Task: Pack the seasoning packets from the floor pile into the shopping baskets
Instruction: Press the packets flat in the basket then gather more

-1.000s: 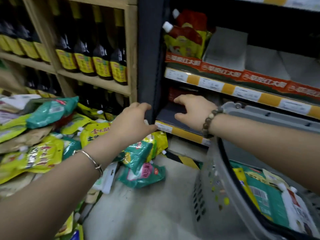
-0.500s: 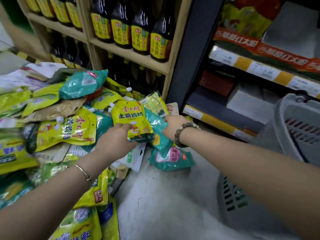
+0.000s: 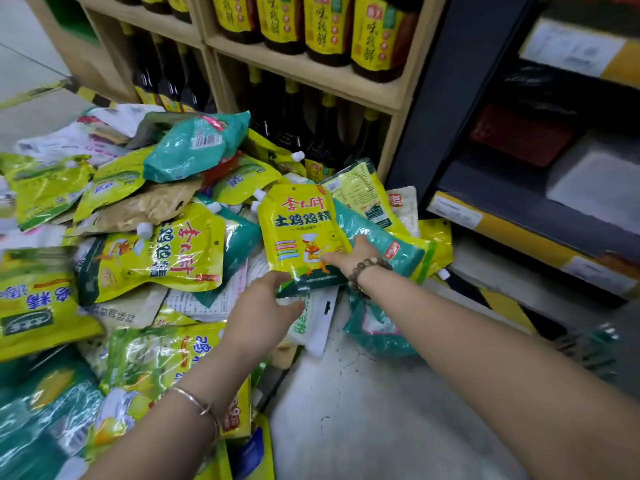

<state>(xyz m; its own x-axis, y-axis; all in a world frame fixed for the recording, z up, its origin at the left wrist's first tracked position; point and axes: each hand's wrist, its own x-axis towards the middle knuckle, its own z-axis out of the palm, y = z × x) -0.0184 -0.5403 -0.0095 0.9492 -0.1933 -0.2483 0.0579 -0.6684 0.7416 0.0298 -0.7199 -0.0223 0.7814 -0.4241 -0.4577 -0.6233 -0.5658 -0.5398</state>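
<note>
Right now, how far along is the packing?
Done: cannot judge; the basket is a blur at the frame edge, contents unseen. In hand: the right hand pinches one yellow packet, with the left hand at its lower edge. Left: the floor pile is large, many packets to go.

We saw dark bottles (image 3: 375,32) with yellow labels standing on a wooden shelf (image 3: 346,88). Beside it stood a black rack (image 3: 457,98) edged with yellow price strips (image 3: 519,237).

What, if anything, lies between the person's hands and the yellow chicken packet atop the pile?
Nothing visible. The yellow chicken packet tops the pile; the right hand holds its lower right edge, thumb on front, and the left hand is at its lower left corner.
</note>
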